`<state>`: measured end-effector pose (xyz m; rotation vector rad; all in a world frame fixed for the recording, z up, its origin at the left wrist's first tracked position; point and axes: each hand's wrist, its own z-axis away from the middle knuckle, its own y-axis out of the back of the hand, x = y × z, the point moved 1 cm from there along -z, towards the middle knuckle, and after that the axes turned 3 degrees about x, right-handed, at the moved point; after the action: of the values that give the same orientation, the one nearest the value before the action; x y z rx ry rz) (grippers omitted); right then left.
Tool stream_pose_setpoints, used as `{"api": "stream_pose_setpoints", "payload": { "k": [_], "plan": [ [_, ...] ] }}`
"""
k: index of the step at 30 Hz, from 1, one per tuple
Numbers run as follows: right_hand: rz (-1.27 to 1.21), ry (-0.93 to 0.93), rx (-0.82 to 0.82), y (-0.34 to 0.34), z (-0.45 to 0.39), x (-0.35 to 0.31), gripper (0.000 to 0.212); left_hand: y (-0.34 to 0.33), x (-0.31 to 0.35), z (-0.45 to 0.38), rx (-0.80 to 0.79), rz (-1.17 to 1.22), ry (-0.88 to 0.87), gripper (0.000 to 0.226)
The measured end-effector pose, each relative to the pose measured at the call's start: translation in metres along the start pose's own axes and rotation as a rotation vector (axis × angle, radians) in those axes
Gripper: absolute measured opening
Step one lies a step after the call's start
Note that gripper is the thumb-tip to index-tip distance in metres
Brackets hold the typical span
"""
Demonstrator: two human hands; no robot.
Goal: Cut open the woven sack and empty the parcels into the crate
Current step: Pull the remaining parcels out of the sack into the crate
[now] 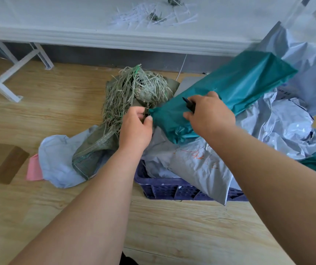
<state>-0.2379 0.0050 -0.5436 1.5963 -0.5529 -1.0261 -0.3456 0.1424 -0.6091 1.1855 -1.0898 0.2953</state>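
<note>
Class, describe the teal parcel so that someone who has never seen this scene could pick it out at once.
Find the purple crate on the wooden floor, heaped with pale grey mailers. Above it the right hand holds the teal parcel, a long plastic bag slanting up to the right. It alone is dark teal and lifted clear of the heap.

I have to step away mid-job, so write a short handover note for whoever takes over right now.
Left hand: grips the frayed edge of the woven sack.
Right hand: holds a black cutter and presses on the teal parcel.
Crate: heaped with grey parcels.
Done: sack cut open.
Left: a light blue parcel, a pink one and a cardboard box lie on the floor.
</note>
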Motion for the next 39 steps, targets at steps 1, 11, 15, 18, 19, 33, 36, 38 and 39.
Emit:
{"api": "stream_pose_setpoints", "payload": {
  "k": [1,11,15,18,19,33,36,38,39],
  "plan": [
    [0.003,-0.032,-0.009,0.001,0.0,0.004,0.038,-0.004,-0.001,0.0,-0.047,0.012,0.077,0.037],
    [0.207,0.052,0.102,0.006,-0.005,0.009,0.029,-0.008,0.018,-0.029,0.286,-0.218,-0.126,0.039],
    [0.253,0.069,0.006,0.0,-0.017,-0.002,0.032,-0.01,0.024,-0.053,0.12,-0.582,-0.555,0.083],
    [0.233,0.06,0.065,-0.002,-0.021,-0.012,0.029,-0.018,0.021,-0.072,-0.191,-0.679,-0.515,0.086],
    [0.212,0.075,0.063,-0.003,-0.022,-0.017,0.029,-0.021,0.019,-0.078,-0.285,-0.703,-0.467,0.083],
    [0.331,-0.034,-0.069,-0.039,-0.027,-0.04,0.032,-0.047,0.017,-0.128,-0.348,-1.089,-1.004,0.093],
    [0.371,-0.061,-0.084,-0.046,-0.02,-0.035,0.032,-0.044,0.017,-0.131,-0.285,-1.129,-0.903,0.049],
    [0.395,-0.074,-0.09,-0.051,-0.017,-0.036,0.032,-0.037,0.011,-0.137,-0.207,-1.097,-0.789,0.036],
    [0.403,-0.078,-0.091,-0.053,-0.016,-0.039,0.031,-0.031,0.006,-0.142,-0.164,-1.046,-0.714,0.035]
  ]
}}
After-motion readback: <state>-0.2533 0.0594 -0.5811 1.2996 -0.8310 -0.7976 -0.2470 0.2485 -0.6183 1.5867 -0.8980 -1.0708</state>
